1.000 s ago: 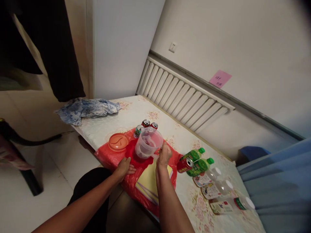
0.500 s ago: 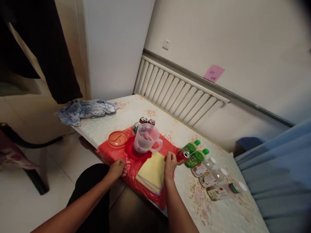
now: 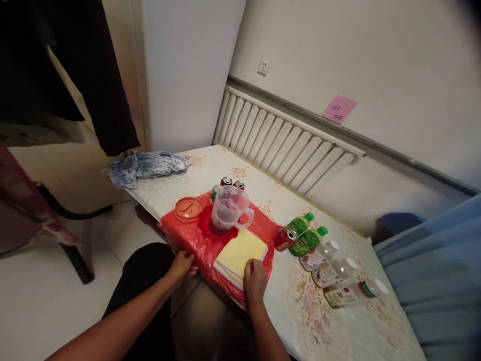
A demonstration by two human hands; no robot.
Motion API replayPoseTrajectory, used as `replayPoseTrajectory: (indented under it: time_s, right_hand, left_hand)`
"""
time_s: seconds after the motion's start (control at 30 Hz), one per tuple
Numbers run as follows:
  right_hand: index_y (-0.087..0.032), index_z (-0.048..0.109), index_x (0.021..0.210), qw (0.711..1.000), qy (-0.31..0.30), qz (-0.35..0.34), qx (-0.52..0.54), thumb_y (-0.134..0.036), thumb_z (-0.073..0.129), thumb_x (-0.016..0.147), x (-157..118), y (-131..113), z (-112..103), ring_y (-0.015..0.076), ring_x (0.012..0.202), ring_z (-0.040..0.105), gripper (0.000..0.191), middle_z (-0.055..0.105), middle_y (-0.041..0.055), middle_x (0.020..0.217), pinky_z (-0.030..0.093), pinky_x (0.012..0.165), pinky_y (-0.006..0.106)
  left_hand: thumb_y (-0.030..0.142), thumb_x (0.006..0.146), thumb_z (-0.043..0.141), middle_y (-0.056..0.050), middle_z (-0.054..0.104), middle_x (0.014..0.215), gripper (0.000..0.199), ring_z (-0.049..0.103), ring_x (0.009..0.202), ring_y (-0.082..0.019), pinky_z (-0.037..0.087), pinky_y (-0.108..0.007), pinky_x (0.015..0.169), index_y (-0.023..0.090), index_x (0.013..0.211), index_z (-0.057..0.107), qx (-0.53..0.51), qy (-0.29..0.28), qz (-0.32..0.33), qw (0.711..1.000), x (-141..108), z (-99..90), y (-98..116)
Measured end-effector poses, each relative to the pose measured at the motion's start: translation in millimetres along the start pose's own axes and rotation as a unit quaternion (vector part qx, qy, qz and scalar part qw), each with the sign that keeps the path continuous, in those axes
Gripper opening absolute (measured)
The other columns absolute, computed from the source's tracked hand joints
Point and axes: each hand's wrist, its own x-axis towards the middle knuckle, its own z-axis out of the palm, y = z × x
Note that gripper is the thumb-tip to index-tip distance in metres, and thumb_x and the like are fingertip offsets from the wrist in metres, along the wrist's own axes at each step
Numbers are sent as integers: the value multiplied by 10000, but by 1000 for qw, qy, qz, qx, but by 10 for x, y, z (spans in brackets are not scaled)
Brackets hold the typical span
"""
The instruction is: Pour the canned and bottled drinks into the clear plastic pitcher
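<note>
My left hand is at the front edge of the red plastic sheet, its fingers curled. Whatever they may pinch is hidden. My right hand is closed over the right front edge of a folded yellow cloth on the sheet, fingertips out of sight. Behind the cloth, a clear plastic jug with a handle stands on a dark red scalloped mat. An orange round lid lies left of it.
Several drink cans, among them a red can, stand around the sheet. Green bottles and clear bottles lie at right on the flowered tablecloth. A blue patterned cloth lies far left. A radiator runs behind.
My right hand has moved toward me, from beside the red can to the cloth's front right edge. My left hand stays near the sheet's front edge. The view has shifted slightly.
</note>
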Motion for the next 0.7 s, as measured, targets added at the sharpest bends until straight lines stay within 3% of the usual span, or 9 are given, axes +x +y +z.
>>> replayPoseTrajectory:
  time_s: [0.17,0.33,0.7]
  right_hand:
    - [-204,577,784,999,2,-24,-37,-238,421,940,-4,70,59,187,712,546,223,587,33,764,387,689,288]
    - [-196,570,785,998,4,-33,-56,-214,422,947,-19,91,63,176,702,537,220,578,31,763,381,680,277]
    - [-190,581,787,997,-1,-26,-68,-199,419,938,-18,68,42,182,711,537,221,580,37,765,380,687,278]
  left_hand:
    - [197,759,709,57,554,528,175,535,414,-83,420,-162,416,167,761,536,-32,-43,8,999,45,-8,-37]
    - [202,655,744,87,456,425,288,402,364,-61,302,-157,371,185,574,468,-48,-38,23,998,81,-77,-106]
    - [125,703,639,92,427,427,230,397,367,-77,311,-178,394,208,609,446,-47,9,26,999,200,-50,-254]
